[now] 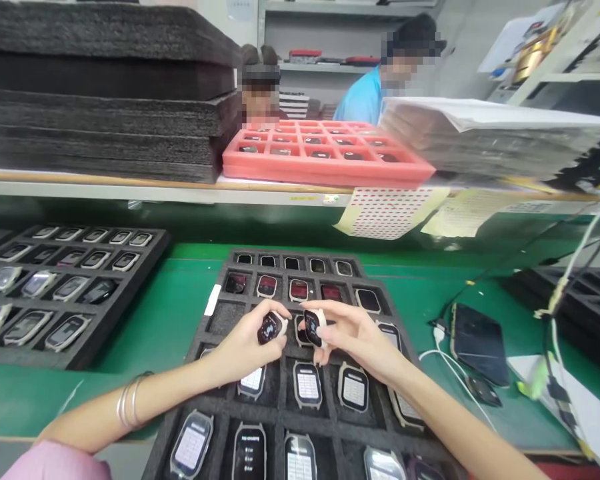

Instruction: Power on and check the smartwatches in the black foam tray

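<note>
My left hand (253, 337) is closed around a smartwatch body (271, 327) without a strap, its dark screen lit with a small graphic. In my right hand (357, 333) is a second smartwatch (312, 328), pinched between thumb and fingers and tilted, its pale side edge turned to the right. Both hands hover over a black foam tray (220, 320) whose compartments hold several more watch bodies. Just under my hands lies another watch (301, 331), partly hidden by my right hand. Nearer to me, a watch (307, 385) shows a bright white screen with lines of text.
Another foam tray (125, 287) of watches lies left on the green bench (190, 267). A black phone (479, 343) and white cables (450, 360) are at right. The shelf above bears black foam sheets (100, 93) and a pink tray (325, 172). Two people (363, 93) are beyond.
</note>
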The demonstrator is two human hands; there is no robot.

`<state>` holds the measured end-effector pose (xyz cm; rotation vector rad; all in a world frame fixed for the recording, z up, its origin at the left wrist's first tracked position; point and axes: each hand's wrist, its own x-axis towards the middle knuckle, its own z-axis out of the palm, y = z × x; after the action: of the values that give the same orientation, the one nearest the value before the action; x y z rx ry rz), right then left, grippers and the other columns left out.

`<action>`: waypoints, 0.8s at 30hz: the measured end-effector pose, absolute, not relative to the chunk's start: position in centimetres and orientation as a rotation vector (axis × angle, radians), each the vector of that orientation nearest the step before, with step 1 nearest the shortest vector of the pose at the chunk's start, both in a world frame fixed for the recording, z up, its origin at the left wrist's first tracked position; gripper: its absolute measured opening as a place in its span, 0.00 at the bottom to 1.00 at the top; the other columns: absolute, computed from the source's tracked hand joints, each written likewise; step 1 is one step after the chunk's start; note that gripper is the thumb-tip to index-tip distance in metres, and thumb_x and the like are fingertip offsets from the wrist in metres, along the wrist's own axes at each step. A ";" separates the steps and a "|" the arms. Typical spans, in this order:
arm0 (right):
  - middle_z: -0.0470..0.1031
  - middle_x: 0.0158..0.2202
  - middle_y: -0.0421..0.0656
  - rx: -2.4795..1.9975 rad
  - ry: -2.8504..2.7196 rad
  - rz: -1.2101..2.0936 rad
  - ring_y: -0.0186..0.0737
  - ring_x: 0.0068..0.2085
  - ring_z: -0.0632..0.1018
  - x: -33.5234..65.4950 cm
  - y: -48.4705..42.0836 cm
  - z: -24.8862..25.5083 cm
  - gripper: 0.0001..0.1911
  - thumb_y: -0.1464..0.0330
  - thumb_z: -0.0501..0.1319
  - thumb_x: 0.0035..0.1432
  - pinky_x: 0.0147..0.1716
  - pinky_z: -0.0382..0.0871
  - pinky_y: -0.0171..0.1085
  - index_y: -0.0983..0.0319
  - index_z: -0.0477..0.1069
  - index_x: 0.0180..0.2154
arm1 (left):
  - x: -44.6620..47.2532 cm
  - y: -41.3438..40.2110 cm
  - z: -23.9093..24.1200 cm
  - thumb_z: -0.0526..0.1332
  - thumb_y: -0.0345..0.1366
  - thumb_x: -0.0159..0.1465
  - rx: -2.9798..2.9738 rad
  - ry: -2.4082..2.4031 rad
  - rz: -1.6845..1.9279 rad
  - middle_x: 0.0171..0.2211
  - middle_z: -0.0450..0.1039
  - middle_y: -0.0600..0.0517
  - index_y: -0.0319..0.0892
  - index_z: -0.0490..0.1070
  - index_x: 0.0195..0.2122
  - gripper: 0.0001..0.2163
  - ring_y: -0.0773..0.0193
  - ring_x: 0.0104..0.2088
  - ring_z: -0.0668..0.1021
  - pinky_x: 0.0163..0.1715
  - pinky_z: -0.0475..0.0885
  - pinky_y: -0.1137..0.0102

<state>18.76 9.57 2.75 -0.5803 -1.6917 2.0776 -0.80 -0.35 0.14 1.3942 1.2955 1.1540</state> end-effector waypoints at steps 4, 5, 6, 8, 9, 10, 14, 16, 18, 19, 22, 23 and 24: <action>0.78 0.32 0.44 -0.599 -1.717 2.055 0.37 0.24 0.81 18.8 9.5 2.7 0.19 0.68 0.66 0.57 0.27 0.76 0.33 0.64 0.70 0.51 | -0.9 -0.3 0.2 0.57 0.27 0.58 1.386 1.282 1.152 0.32 0.63 0.56 0.43 0.62 0.45 0.13 0.67 0.29 0.65 0.30 0.62 0.73; 0.78 0.29 0.43 -0.610 -1.732 2.055 0.37 0.24 0.80 18.9 9.5 2.7 0.19 0.68 0.66 0.58 0.27 0.76 0.33 0.65 0.70 0.51 | -0.9 -0.3 0.2 0.57 0.27 0.57 1.397 1.293 1.138 0.32 0.63 0.56 0.43 0.63 0.44 0.13 0.67 0.29 0.66 0.30 0.62 0.73; 0.78 0.26 0.42 -0.623 -1.743 2.053 0.38 0.23 0.80 18.9 9.5 2.7 0.20 0.68 0.66 0.58 0.27 0.76 0.34 0.66 0.70 0.51 | -0.9 -0.3 0.3 0.57 0.26 0.57 1.406 1.306 1.126 0.32 0.63 0.56 0.43 0.63 0.44 0.13 0.67 0.30 0.66 0.31 0.62 0.72; 0.78 0.25 0.42 -0.651 -1.748 2.050 0.38 0.23 0.80 19.0 9.4 2.7 0.21 0.68 0.67 0.56 0.27 0.76 0.34 0.66 0.70 0.51 | -0.9 -0.3 0.4 0.56 0.26 0.56 1.416 1.319 1.121 0.32 0.64 0.55 0.43 0.62 0.44 0.14 0.66 0.31 0.67 0.32 0.63 0.72; 0.78 0.27 0.43 -0.661 -1.743 2.050 0.37 0.23 0.80 19.0 9.3 2.8 0.22 0.67 0.68 0.55 0.27 0.76 0.35 0.66 0.70 0.51 | -1.0 -0.3 0.5 0.56 0.26 0.57 1.418 1.320 1.130 0.33 0.64 0.55 0.43 0.62 0.44 0.14 0.66 0.31 0.67 0.32 0.63 0.72; 0.78 0.29 0.43 -0.668 -1.736 2.053 0.37 0.24 0.80 19.0 9.3 2.9 0.23 0.67 0.68 0.54 0.27 0.76 0.35 0.66 0.70 0.51 | -1.0 -0.3 0.6 0.56 0.27 0.57 1.420 1.322 1.138 0.34 0.64 0.55 0.43 0.62 0.44 0.14 0.65 0.32 0.67 0.33 0.63 0.72; 0.78 0.32 0.44 -0.689 -1.728 2.058 0.37 0.24 0.80 18.9 9.2 3.1 0.22 0.66 0.68 0.55 0.27 0.76 0.35 0.66 0.71 0.51 | -1.1 -0.3 0.7 0.57 0.27 0.57 1.425 1.344 1.136 0.32 0.64 0.55 0.42 0.63 0.43 0.12 0.65 0.31 0.68 0.33 0.63 0.72; 0.78 0.33 0.45 -0.675 -1.724 2.062 0.36 0.24 0.80 18.9 9.2 3.1 0.22 0.67 0.68 0.54 0.27 0.76 0.34 0.66 0.71 0.50 | -1.0 -0.3 0.7 0.57 0.27 0.57 1.431 1.337 1.148 0.33 0.65 0.55 0.42 0.63 0.43 0.13 0.65 0.33 0.68 0.34 0.64 0.72; 0.78 0.34 0.45 -0.646 -1.719 2.072 0.36 0.24 0.80 18.9 9.3 3.1 0.22 0.67 0.69 0.54 0.27 0.76 0.34 0.65 0.71 0.51 | -1.0 -0.3 0.7 0.57 0.26 0.57 1.442 1.325 1.171 0.35 0.66 0.55 0.43 0.63 0.44 0.14 0.64 0.35 0.69 0.36 0.64 0.72; 0.78 0.33 0.44 -0.641 -1.720 2.077 0.36 0.24 0.80 19.0 9.3 3.0 0.22 0.67 0.69 0.54 0.27 0.76 0.34 0.65 0.71 0.51 | -1.0 -0.3 0.6 0.57 0.26 0.57 1.448 1.324 1.174 0.35 0.66 0.55 0.43 0.63 0.44 0.14 0.64 0.35 0.69 0.36 0.64 0.72; 0.78 0.31 0.43 -0.661 -1.719 2.074 0.36 0.23 0.80 19.0 9.3 3.0 0.22 0.67 0.68 0.55 0.26 0.76 0.34 0.66 0.70 0.51 | -1.0 -0.3 0.6 0.57 0.26 0.57 1.448 1.337 1.143 0.33 0.64 0.55 0.43 0.63 0.43 0.13 0.65 0.33 0.67 0.34 0.63 0.73; 0.78 0.30 0.43 -0.668 -1.719 2.071 0.36 0.23 0.80 19.1 9.3 3.0 0.22 0.67 0.68 0.55 0.26 0.75 0.34 0.66 0.70 0.51 | -1.0 -0.3 0.5 0.57 0.26 0.57 1.446 1.336 1.138 0.33 0.64 0.56 0.43 0.63 0.43 0.13 0.65 0.32 0.67 0.33 0.63 0.73; 0.78 0.31 0.43 -0.666 -1.718 2.067 0.36 0.23 0.80 19.1 9.3 3.1 0.22 0.67 0.68 0.55 0.26 0.75 0.34 0.66 0.71 0.51 | -1.0 -0.3 0.6 0.57 0.26 0.57 1.445 1.334 1.141 0.33 0.64 0.55 0.43 0.63 0.43 0.13 0.65 0.32 0.67 0.34 0.63 0.73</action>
<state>19.10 9.27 3.06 -0.6659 -1.7179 2.0670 -1.02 -0.28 0.55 1.4453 1.3339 1.1410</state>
